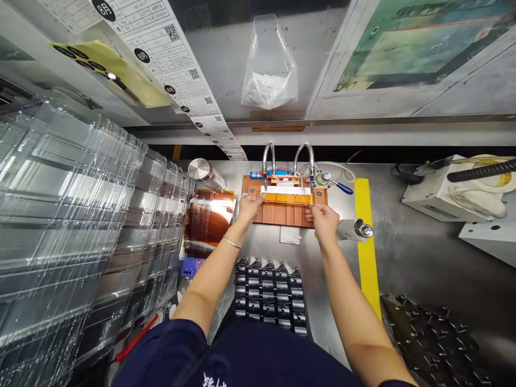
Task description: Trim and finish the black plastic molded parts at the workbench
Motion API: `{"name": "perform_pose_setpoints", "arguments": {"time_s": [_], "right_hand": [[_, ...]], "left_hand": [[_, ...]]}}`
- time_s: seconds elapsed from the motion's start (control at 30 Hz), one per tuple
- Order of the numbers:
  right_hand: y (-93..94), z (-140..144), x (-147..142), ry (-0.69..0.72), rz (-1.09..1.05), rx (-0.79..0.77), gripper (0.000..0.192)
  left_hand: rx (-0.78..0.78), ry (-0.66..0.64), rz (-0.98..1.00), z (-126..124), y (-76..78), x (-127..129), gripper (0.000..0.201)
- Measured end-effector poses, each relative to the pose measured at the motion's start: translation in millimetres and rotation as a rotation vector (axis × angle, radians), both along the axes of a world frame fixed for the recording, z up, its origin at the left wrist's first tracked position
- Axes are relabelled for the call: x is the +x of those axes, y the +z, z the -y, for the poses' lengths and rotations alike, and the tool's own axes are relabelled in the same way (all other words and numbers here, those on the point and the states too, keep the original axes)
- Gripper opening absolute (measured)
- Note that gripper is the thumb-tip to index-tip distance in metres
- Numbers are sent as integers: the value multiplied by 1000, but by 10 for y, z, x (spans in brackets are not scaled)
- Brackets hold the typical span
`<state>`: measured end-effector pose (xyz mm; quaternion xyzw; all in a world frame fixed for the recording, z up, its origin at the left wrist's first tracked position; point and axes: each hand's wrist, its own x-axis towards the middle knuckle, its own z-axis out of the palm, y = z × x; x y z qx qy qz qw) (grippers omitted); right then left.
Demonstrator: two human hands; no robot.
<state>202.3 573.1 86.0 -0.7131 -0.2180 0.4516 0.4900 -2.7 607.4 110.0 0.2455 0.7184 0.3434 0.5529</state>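
Note:
An orange strip with a row of small dark marks (287, 199) lies level across a brown fixture plate (278, 215), below a white bar (284, 190). My left hand (248, 209) pinches the strip's left end between thumb and fingers. At the other end, my right hand (324, 221) has its fingers closed on the strip's right corner. Two bendable metal hoses (305, 145) arch over the fixture, their tips pointing down near the strip's ends. Behind the strip sits a blue and orange mechanism (282, 176), partly hidden by the hoses.
Stacked clear plastic trays (80, 226) fill the left side. Amber film sheets (208, 223) and a metal canister (206, 172) lie left of the fixture. A metal-topped bottle (357, 229) and yellow tape (366, 247) are rightward. A black ribbed rack (268, 293) stands before my body.

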Motion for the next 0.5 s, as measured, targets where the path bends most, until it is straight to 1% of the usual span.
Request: {"name": "perform_pose_setpoints", "arguments": {"time_s": [0.2,0.5], "right_hand": [[3,-47,-19,-3,16,-34,8],[10,-62,-1,12,7,-54,9]], "left_hand": [[-13,-14,-20,-36,0,-15,41],[16,-11,0,-38,14,-16,45]]}}
